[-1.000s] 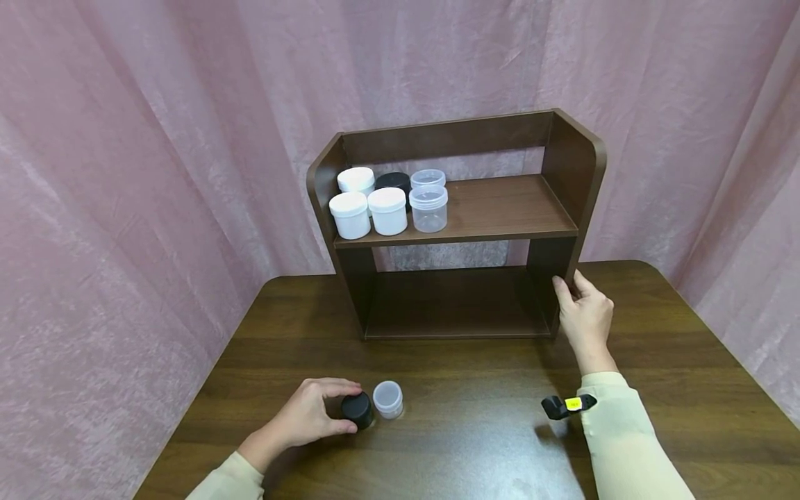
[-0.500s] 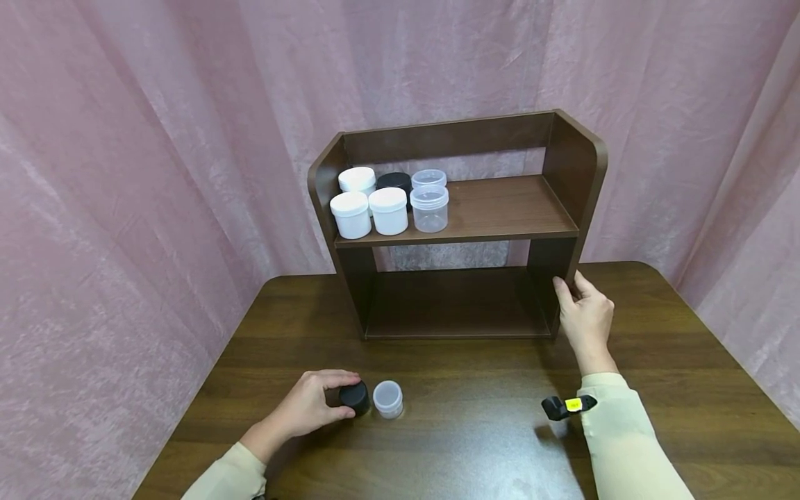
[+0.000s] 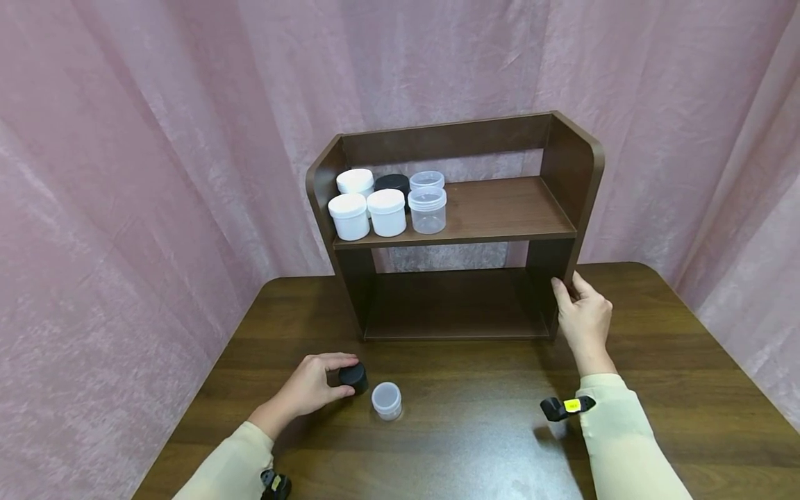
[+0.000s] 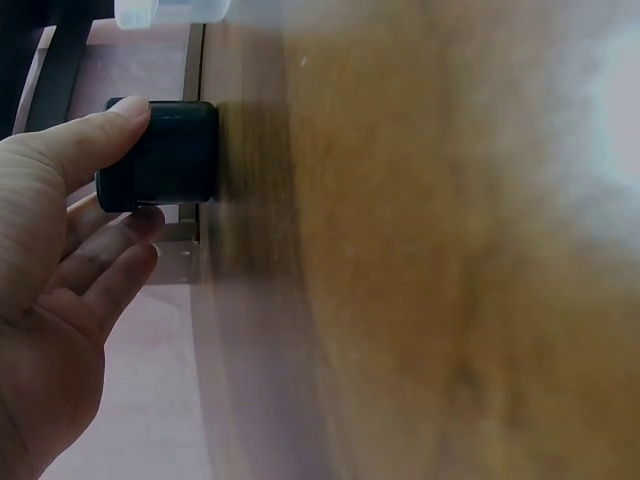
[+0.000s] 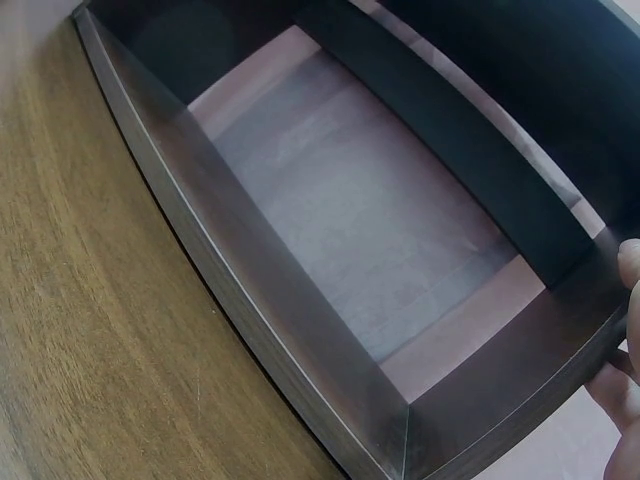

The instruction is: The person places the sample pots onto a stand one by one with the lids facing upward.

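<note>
My left hand (image 3: pixel 315 384) pinches a small black jar (image 3: pixel 353 377) between thumb and fingers, low over the table's left part. In the left wrist view the black jar (image 4: pixel 165 152) is gripped by its sides, its base at or very near the tabletop. Just right of it a small translucent jar (image 3: pixel 387 401) stands upright. My right hand (image 3: pixel 585 319) grips the right side panel of a brown two-tier shelf (image 3: pixel 459 239), thumb in front and fingers behind. In the right wrist view only some fingers (image 5: pixel 628 262) show at the panel's edge.
On the upper tier's left half stand several jars: white ones (image 3: pixel 387 214), a black one (image 3: pixel 392 182) at the back and clear ones (image 3: pixel 428 212). The lower tier (image 3: pixel 456 305) is open at the front. A pink curtain (image 3: pixel 187 139) hangs behind the wooden table (image 3: pixel 462 430).
My left hand has moved the black jar away from me and slightly left, so it sits farther back than the translucent jar. My right hand keeps its hold on the shelf.
</note>
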Demonstrator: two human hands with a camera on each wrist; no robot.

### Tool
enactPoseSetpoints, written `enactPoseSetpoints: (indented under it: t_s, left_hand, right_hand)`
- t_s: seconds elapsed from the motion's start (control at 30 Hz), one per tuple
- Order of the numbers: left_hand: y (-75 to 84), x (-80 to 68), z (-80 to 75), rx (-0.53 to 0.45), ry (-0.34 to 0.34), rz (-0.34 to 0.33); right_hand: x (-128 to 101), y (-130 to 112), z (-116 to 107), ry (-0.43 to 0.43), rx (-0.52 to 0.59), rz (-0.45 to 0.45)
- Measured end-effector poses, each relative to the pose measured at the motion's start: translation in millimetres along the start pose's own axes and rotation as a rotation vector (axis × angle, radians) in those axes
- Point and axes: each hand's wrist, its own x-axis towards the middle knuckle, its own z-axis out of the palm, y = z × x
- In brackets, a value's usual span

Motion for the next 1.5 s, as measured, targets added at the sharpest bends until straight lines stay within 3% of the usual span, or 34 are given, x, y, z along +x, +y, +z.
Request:
enactPoseSetpoints:
  t_s: [0.17, 0.43, 0.97, 1.2, 1.5]
  left_hand:
    - [-7.4, 7.2, 1.4, 0.034, 0.033, 0.009]
    - [-10.1, 14.0, 1.8, 0.054, 0.01, -0.014]
    - [-7.7, 17.8, 3.8, 0.008, 0.07, -0.004]
    - [-4.9, 24.0, 0.9, 0.016, 0.116, 0.02]
    - [12.6, 36.4, -12.8, -0.013, 0.213, 0.126]
  right_hand:
    - [0.4, -0.8, 0.3, -0.001, 0.01, -0.002]
    - [0.0, -0.4, 0.2, 0.002, 0.004, 0.0]
    - [0.3, 2.0, 0.9, 0.003, 0.004, 0.002]
    - [-1.7, 2.5, 0.9, -0.003, 0.005, 0.009]
    - [-0.4, 2.4, 1.0, 0.001, 0.002, 0.011]
